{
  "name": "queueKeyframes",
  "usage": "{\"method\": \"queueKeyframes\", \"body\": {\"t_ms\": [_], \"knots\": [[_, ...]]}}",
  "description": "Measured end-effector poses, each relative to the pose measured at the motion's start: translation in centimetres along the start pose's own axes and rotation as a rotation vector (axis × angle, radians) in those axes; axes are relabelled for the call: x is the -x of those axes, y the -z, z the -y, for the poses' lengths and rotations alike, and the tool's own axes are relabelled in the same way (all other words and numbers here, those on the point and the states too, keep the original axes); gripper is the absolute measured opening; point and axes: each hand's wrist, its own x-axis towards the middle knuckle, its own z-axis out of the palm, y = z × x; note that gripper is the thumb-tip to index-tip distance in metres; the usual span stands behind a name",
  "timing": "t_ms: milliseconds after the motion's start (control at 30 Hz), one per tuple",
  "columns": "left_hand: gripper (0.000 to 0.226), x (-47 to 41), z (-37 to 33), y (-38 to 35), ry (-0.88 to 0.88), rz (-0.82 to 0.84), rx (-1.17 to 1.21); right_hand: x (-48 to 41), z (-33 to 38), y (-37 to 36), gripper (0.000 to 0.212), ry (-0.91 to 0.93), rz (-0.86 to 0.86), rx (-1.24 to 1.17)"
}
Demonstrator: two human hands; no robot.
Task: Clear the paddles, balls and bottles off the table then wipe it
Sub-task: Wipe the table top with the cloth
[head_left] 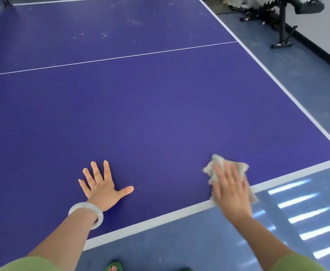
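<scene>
Flat right hand, crumpled cloth, matte table

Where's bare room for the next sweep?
Table is bare between left hand and cloth, and ahead up to the white centre line. Crowded only at the near right corner, where the right hand presses the cloth.

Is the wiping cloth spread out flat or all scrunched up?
Scrunched up. The cloth shows crumpled, bunched edges poking out from under the right hand, which presses it onto the blue table.
</scene>
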Motion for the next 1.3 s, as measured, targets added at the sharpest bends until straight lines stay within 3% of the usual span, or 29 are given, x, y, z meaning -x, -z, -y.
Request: {"method": "queueKeyframes", "body": {"t_ms": [100, 167, 333, 533, 667, 733, 800, 933, 1067, 1233, 1300], "knots": [[0.077, 0.2, -3.0, 0.8, 0.023, -0.118, 0.139, -1.5, -2.3, 0.5, 0.066, -0.137, 0.042, -0.020], [0.064, 0.7, -7.1, 0.3, -0.064, -0.210, 0.175, -1.7, -2.3, 0.6, 0.070, -0.145, 0.055, -0.001], [0.066, 2.1, -19.3, -3.8, -0.285, -0.230, 0.130, -1.7, -2.5, 1.1, 0.069, -0.116, 0.080, -0.033], [0.079, 2.1, -24.0, -8.1, -0.168, -0.391, 0.040, -2.2, -8.8, 1.4, 0.060, 0.114, 0.076, 0.009], [0.079, 1.9, -24.0, -8.9, -0.148, -0.432, -0.034, -3.6, -14.3, 1.9, 0.057, -0.400, 0.017, -0.063], [0.078, 2.0, -24.2, -8.9, -0.141, -0.412, -0.044, -3.9, -13.4, 1.7, 0.059, -0.529, -0.030, -0.118], [0.076, 2.0, -24.2, -8.9, -0.136, -0.414, -0.035, -3.4, -10.2, 1.6, 0.062, -0.432, -0.093, -0.111], [0.076, 1.6, -24.1, -9.0, -0.138, -0.436, -0.008, -0.5, -4.6, 1.3, 0.058, 0.006, -0.043, -0.084], [0.080, 1.6, -24.2, -9.2, -0.154, -0.458, -0.023, -1.3, -9.4, 1.5, 0.055, 0.277, -0.012, 0.013], [0.080, 1.6, -24.2, -9.1, -0.155, -0.492, -0.031, -6.2, -16.4, 2.8, 0.062, -0.305, -0.070, -0.043], [0.080, 1.8, -24.4, -8.8, -0.144, -0.474, -0.047, -7.2, -15.5, 2.8, 0.064, -0.400, -0.066, -0.073]]}}
